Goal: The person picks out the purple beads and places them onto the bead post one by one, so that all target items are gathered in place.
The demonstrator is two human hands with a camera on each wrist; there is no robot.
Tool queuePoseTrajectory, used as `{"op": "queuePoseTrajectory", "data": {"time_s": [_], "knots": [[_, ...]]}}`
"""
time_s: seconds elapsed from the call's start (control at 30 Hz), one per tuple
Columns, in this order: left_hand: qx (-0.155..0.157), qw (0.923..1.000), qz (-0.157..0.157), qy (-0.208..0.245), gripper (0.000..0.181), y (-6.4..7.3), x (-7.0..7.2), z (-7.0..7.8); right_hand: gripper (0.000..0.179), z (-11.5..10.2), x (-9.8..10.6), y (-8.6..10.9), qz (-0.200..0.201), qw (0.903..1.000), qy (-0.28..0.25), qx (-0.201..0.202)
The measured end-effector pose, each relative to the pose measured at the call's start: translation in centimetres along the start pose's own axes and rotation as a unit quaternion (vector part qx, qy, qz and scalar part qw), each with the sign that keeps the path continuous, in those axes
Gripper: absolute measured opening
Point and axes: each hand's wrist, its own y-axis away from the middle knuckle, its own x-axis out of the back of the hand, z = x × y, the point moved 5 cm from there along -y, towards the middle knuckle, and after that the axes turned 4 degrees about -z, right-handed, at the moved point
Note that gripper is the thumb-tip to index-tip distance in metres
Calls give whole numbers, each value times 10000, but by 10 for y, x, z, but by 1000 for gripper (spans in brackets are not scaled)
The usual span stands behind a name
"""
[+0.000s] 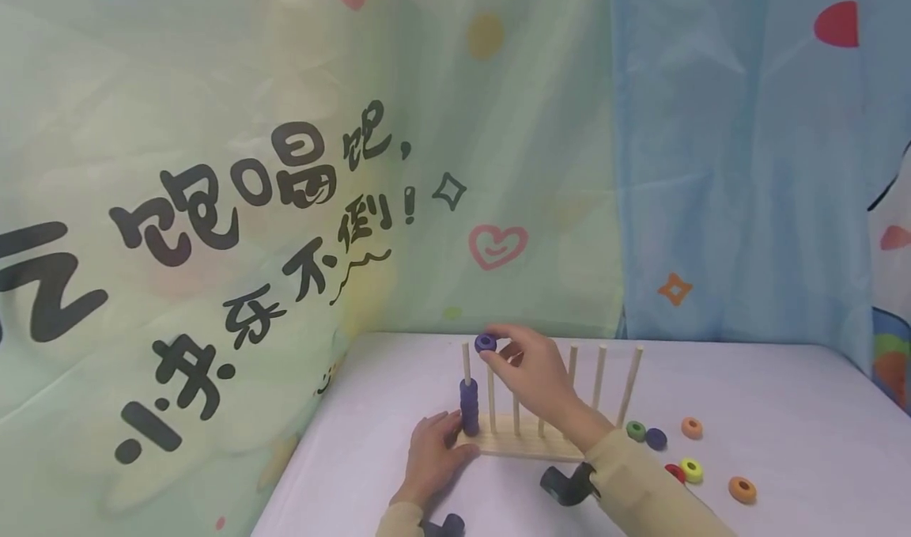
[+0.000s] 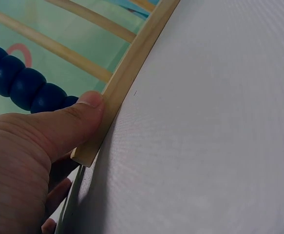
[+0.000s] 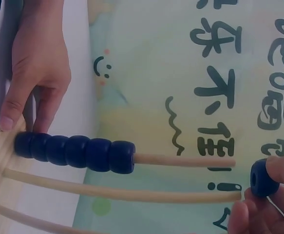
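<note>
A wooden rack (image 1: pixel 523 444) with several upright pegs stands on the table. Its leftmost peg (image 3: pixel 185 161) carries a stack of dark blue beads (image 3: pixel 85 152), and the peg's upper part is bare. My left hand (image 1: pixel 430 451) grips the left end of the base, thumb on the front edge in the left wrist view. Between thumb and fingers, my right hand (image 1: pixel 534 367) pinches another dark blue bead (image 3: pixel 264 178). That bead is near the tops of the first two pegs, its hole facing them in the right wrist view.
Right of the rack lie loose beads: a green one (image 1: pixel 636 431), a dark blue one (image 1: pixel 656 440), a yellow one (image 1: pixel 691 470), a red one (image 1: pixel 674 473) partly behind the sleeve, and orange ones (image 1: pixel 742 489). Printed curtains (image 1: pixel 498 165) hang behind the white table (image 1: pixel 804 410).
</note>
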Motion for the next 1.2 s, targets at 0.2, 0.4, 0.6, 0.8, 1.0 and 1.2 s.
{"op": "queuePoseTrajectory", "data": {"time_s": [0.2, 0.4, 0.6, 0.8, 1.0, 1.2], "knots": [[25, 10000, -50, -13, 56, -3, -2, -1, 36, 0, -3, -7, -181, 9996, 159, -166], [-33, 10000, -12, -54, 58, -4, -3, 0, 33, -5, -2, -16, -301, 9989, 238, -284], [13, 10000, -21, 50, 58, -4, -2, -1, 33, -7, -12, -22, -456, 9984, 207, -266], [29, 9999, -56, 83, 56, -4, -3, -3, 33, -3, -17, -24, -555, 9964, 267, -590], [54, 10000, -37, 35, 56, -3, -1, -1, 32, -4, -20, -25, -568, 9966, 236, -549], [104, 9999, -43, -36, 56, -1, -2, -3, 34, -3, -24, -23, -739, 9948, 382, -593]]}}
